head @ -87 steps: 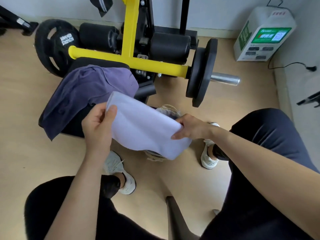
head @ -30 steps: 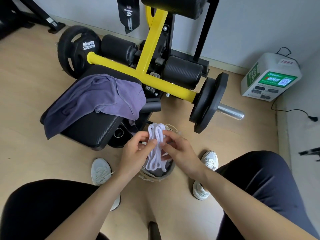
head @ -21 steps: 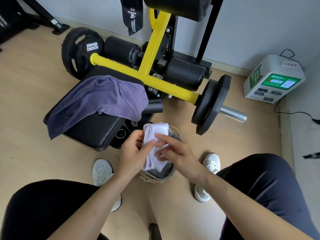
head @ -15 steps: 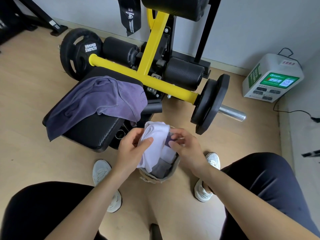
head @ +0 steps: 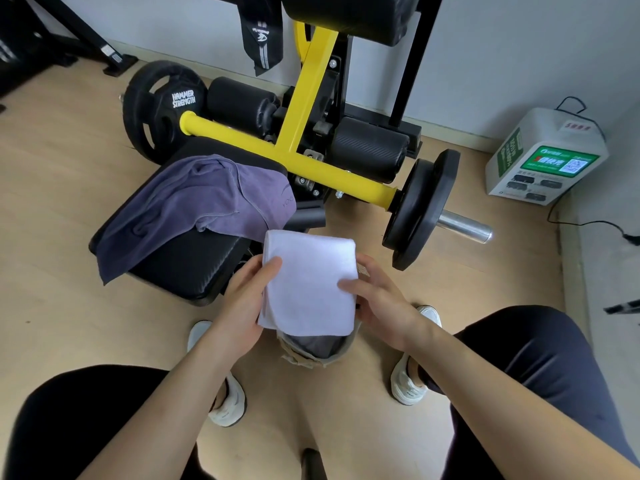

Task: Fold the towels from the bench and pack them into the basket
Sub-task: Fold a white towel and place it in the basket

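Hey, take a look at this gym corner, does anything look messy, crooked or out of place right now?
Only the purple towel: it lies crumpled and unfolded across the black padded bench, one corner hanging over the edge. The folded white towel, held over the woven basket by both hands, looks tidy.

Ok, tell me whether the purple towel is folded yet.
Not folded: the purple towel lies rumpled and spread over the bench.

Soft matt white towel (head: 310, 282) of fine terry cloth; crumpled purple cloth towel (head: 194, 206) on textured black vinyl bench (head: 187, 268). Glossy yellow painted metal frame (head: 277, 150), pale smooth wood-look floor (head: 59, 323).
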